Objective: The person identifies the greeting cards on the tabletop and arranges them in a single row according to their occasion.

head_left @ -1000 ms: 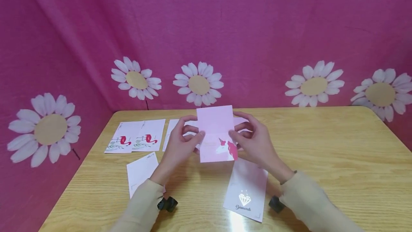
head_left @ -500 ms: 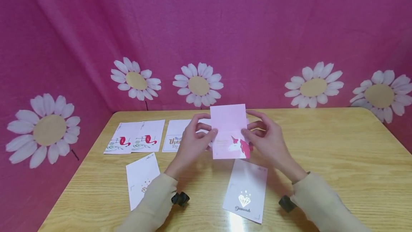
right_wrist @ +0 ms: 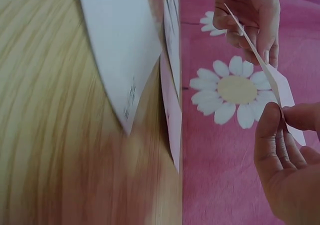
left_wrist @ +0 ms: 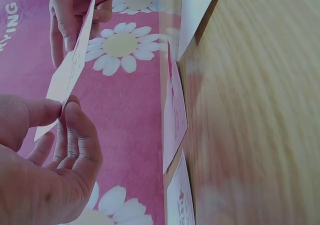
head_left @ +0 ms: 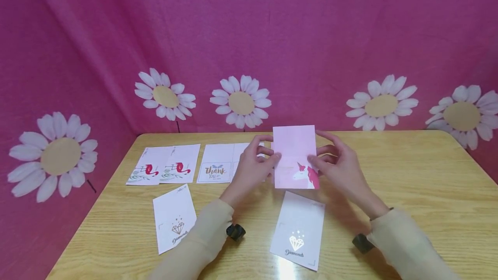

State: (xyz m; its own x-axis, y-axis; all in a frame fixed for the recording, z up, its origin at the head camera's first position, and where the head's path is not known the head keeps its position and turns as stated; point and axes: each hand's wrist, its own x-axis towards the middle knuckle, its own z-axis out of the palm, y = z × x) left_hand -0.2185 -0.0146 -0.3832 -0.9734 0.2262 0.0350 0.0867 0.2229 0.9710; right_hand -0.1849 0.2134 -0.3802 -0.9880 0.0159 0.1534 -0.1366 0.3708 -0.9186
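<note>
A pink card with a white unicorn [head_left: 296, 154] is held upright above the table, slightly bent along its middle crease. My left hand [head_left: 256, 167] pinches its left edge between thumb and fingers, and my right hand [head_left: 342, 165] pinches the right edge in the same way. In the left wrist view, the card [left_wrist: 67, 77] appears nearly edge-on. Another pink card [left_wrist: 174, 117] lies on the table behind it, mostly hidden in the head view. A white Diamonds card [head_left: 297, 230] rests below the hands.
Two flamingo cards [head_left: 179, 163] overlap at the back left of the wooden table [head_left: 408, 176]. Beside them lie thank-you cards [head_left: 215, 154], partly covered by my left hand. A second Diamonds card [head_left: 175, 211] lies by my left sleeve. A pink daisy-patterned cloth [head_left: 303, 46] hangs behind.
Both hands have moved to the right with the unicorn card, staying at about the same height. The thank-you card and the left Diamonds card have come into fuller view.
</note>
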